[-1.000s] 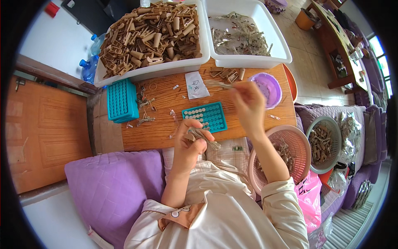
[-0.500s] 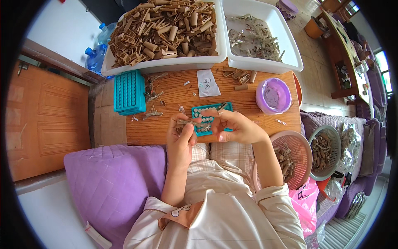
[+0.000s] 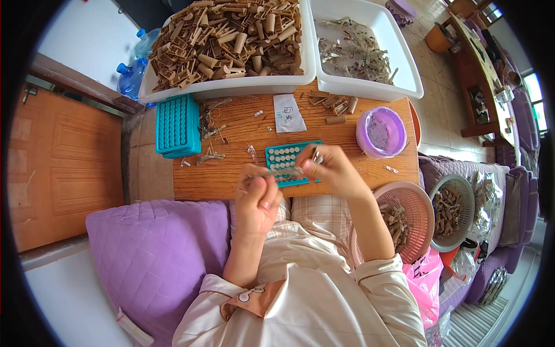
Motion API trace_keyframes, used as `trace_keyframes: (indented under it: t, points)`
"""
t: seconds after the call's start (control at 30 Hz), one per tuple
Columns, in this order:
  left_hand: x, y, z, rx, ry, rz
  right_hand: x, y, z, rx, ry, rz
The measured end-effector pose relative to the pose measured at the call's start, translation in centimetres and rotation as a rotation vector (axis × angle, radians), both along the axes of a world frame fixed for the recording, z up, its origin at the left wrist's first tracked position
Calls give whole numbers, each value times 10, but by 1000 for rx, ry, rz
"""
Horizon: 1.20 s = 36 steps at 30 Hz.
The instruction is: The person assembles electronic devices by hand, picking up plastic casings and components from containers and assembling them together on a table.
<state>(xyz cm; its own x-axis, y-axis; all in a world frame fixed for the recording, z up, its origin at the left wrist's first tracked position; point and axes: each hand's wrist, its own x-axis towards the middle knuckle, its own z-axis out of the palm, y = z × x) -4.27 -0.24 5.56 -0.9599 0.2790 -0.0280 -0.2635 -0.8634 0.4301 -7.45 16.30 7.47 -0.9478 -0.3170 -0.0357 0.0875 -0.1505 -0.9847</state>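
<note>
My left hand [image 3: 258,194] is closed in a pinch on one end of a small clear plastic-and-wire piece [image 3: 284,172]. Its other end reaches the fingertips of my right hand [image 3: 329,165], which are pressed together and a little blurred. A small shiny piece [image 3: 315,154] shows at my right hand's fingers; its kind is not clear. Just beyond and below both hands lies a teal tray [image 3: 268,159] with rows of round whitish pieces [image 3: 283,151] in its holes. The hands partly cover its near and right side.
On the wooden table [image 3: 231,173] stand stacked teal trays [image 3: 176,124], a purple-lined tub [image 3: 404,130] and a paper note [image 3: 289,113]. Behind are white bins of brown tube parts [image 3: 231,43] and clear wired pieces [image 3: 358,52]. Pink [image 3: 428,217] and grey [image 3: 471,202] baskets sit at right.
My right hand has drawn its fingers together and turned, raising the shiny piece. My left hand has curled more tightly and shifted slightly toward the right. The clear piece now stretches between both hands.
</note>
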Motion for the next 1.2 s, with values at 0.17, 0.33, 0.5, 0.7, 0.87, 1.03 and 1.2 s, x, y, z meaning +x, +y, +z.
trace_keyframes:
  t: [0.17,0.33,0.5,0.7,0.87,1.03,1.2]
  points:
    - [-10,7,-23,-713,-20,350,16,-7,5,291,244,55]
    - [12,22,-18,-1334,358,-32,17,-5,5,556,158,-120]
    - [-2,5,6,-1379,554,-173,24,11,15,637,64,-80]
    - [-20,-3,37,-1327,819,194,22,16,21,394,454,101]
    - [-22,4,52,-1338,911,-19,28,19,44,420,126,294]
    - [-20,1,52,-1348,803,-40,31,15,42,523,124,116]
    - [-15,2,34,-1122,430,-164,42,-3,24,606,609,-350]
